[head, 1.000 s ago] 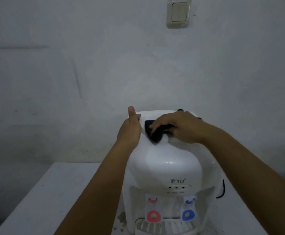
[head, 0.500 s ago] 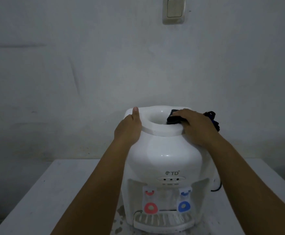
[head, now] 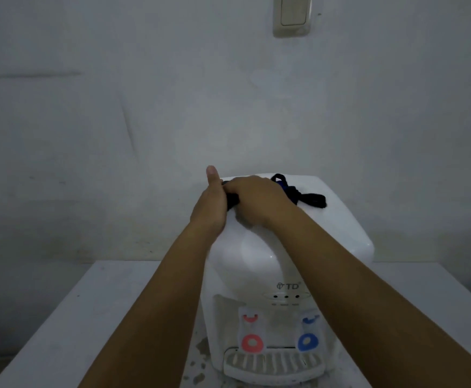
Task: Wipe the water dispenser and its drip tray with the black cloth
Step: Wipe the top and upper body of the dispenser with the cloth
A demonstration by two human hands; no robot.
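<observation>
Black cloth [head: 310, 198] is soft and floppy, bunched on top of the white water dispenser [head: 259, 264], mid-frame. Right hand [head: 256, 201] presses curled fingers around it. Left hand [head: 210, 205] rests flat, steadying the side. Drip tray [head: 273, 365] sits low.

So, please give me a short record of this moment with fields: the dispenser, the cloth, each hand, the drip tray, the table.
dispenser: white water dispenser, upright on the table
cloth: black cloth, on the dispenser top, partly under the right hand
left hand: left hand rests against the top's left edge, thumb up
right hand: right hand presses the cloth
drip tray: drip tray, below the taps, untouched
table: white table, wet spots near the dispenser base
</observation>
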